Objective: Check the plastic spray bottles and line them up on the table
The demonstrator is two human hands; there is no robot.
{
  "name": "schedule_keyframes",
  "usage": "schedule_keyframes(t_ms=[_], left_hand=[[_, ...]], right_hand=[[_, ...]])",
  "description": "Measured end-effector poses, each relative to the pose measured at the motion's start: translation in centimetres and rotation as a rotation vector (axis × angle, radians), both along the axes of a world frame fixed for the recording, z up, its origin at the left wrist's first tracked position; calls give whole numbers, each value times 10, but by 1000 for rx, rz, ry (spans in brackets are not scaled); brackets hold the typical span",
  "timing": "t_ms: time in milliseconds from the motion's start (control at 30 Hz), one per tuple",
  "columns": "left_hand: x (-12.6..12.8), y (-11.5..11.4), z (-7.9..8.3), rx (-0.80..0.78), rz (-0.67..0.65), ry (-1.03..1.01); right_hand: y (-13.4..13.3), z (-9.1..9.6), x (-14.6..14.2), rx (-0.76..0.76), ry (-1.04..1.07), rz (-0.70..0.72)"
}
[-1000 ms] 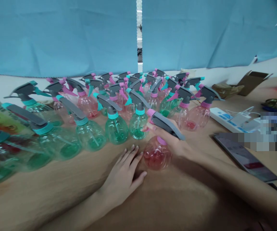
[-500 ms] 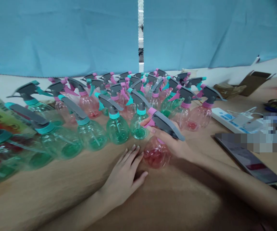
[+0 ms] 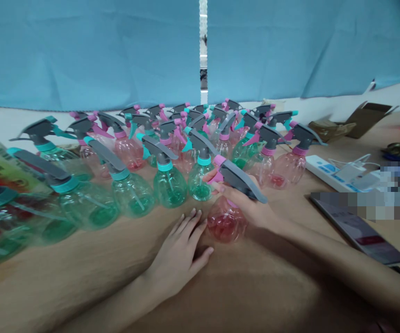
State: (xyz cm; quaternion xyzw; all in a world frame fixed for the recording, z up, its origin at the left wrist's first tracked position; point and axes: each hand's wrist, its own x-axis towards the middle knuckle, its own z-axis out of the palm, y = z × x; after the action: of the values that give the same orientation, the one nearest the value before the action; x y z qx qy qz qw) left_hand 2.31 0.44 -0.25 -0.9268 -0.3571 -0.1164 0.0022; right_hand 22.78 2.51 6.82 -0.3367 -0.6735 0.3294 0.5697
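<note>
A pink spray bottle (image 3: 226, 222) with a grey head and pink trigger stands on the wooden table (image 3: 241, 286). Round its neck and trigger, just under the grey head, my right hand (image 3: 245, 201) is closed. Its palm side is hidden. My left hand (image 3: 182, 252) lies flat on the table, fingers stretched out, close to the left of that bottle and holding nothing. Just beyond the hands stand green spray bottles, among them one (image 3: 201, 182) behind my right fingertips and another (image 3: 170, 187) further left.
Several more green and pink spray bottles crowd the back and left, including a pink one (image 3: 290, 166) at right. A phone-like dark slab (image 3: 359, 231), a white power strip (image 3: 332, 173) and an open cardboard box (image 3: 368, 120) lie right. Blue cloth (image 3: 82, 51) hangs behind.
</note>
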Motion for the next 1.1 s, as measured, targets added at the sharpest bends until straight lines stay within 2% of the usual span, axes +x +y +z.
schedule_keyframes(t_ms=[1100], left_hand=[[0,-1,3,-5,-5,-15]], right_hand=[[-1,3,1,-8,-39,-13]])
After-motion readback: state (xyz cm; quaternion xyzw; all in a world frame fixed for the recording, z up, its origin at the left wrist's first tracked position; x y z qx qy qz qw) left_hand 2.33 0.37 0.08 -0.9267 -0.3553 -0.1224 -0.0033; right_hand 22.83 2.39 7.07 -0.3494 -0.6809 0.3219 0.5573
